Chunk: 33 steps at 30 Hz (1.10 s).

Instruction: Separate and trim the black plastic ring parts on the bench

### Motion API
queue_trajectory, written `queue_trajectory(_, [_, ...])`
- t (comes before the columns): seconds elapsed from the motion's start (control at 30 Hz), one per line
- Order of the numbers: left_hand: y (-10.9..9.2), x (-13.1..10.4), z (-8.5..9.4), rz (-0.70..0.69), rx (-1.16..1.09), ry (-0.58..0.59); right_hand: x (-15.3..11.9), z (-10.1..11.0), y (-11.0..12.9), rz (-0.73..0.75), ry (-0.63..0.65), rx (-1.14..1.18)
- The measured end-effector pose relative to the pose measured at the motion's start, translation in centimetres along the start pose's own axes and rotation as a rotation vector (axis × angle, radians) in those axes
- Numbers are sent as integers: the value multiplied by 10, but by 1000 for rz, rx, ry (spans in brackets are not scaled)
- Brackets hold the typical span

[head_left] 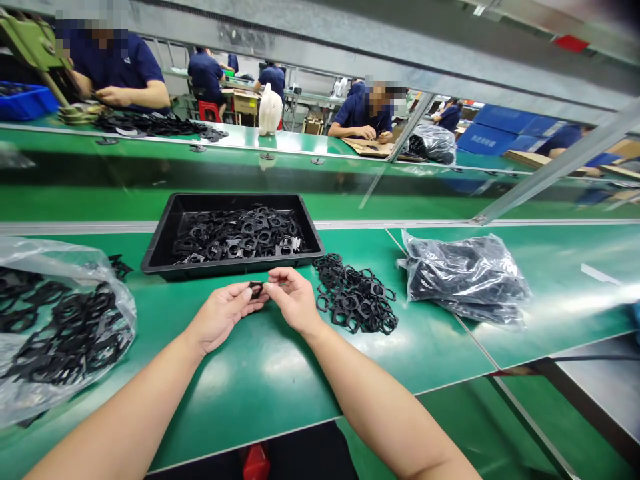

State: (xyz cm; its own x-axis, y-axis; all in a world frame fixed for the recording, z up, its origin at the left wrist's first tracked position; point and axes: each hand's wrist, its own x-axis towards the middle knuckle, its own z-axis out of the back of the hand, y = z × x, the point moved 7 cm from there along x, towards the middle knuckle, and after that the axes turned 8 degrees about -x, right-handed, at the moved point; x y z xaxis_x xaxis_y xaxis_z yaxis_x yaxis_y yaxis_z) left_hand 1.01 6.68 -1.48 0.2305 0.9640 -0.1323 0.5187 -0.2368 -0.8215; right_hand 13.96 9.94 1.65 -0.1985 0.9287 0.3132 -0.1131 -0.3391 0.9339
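Observation:
Between both hands, just in front of the black tray (150, 257), is a small black ring-shaped part (257, 289). My left hand (223, 313) pinches it between thumb and fingers. Closed as well, my right hand (293, 300) grips its other side with thumb and fingertips. The fingers cover much of the part. Many black plastic pieces (240, 233) with round holes fill the tray. A loose pile of black rings (357, 297) lies on the green table to the right of my right hand.
An open clear plastic bag (127, 300) of black parts stands at the left. Filled sealed bags (465, 270) lie at the right. Behind the tray runs a green conveyor belt (250, 173) with small parts on it; co-workers sit beyond. A slanted metal post (550, 167) rises at right.

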Motion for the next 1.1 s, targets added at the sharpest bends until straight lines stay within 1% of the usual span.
queue_trajectory(0.1, [-2,1,2,-17,-119,-2,-3,5,16,185,-68,-182])
queue_trajectory(0.17, [-2,1,0,-12,-141,15,-6,5,23,249,-73,-258])
queue_trajectory(0.37, [0,-1,-4,8,-124,26,-8,4,30,306,-67,-322])
queue_trajectory(0.57, [3,-1,-2,13,-124,25,-9,6,30,315,-112,-341])
queue_trajectory(0.73, [2,-1,-4,14,-114,36,-9,5,32,317,-83,-319])
queue_trajectory(0.8, [1,-1,-5,14,-103,39,-8,4,27,267,-70,-266])
queue_trajectory(0.83, [1,-1,-5,14,-94,41,-7,4,21,211,-62,-211])
queue_trajectory(0.9, [-1,-2,-6,24,-67,47,-4,2,6,44,-35,-30])
queue_trajectory(0.97, [-1,-3,-5,50,-27,57,-4,-5,-10,-137,24,167])
queue_trajectory(1.0, [-1,-3,-5,65,-7,61,-4,-8,-15,-201,62,231])
queue_trajectory(1.03, [-1,-3,-4,76,10,59,-4,-11,-17,-235,95,263])
queue_trajectory(1.1, [-1,-3,-3,89,40,49,-3,-13,-14,-214,129,252])
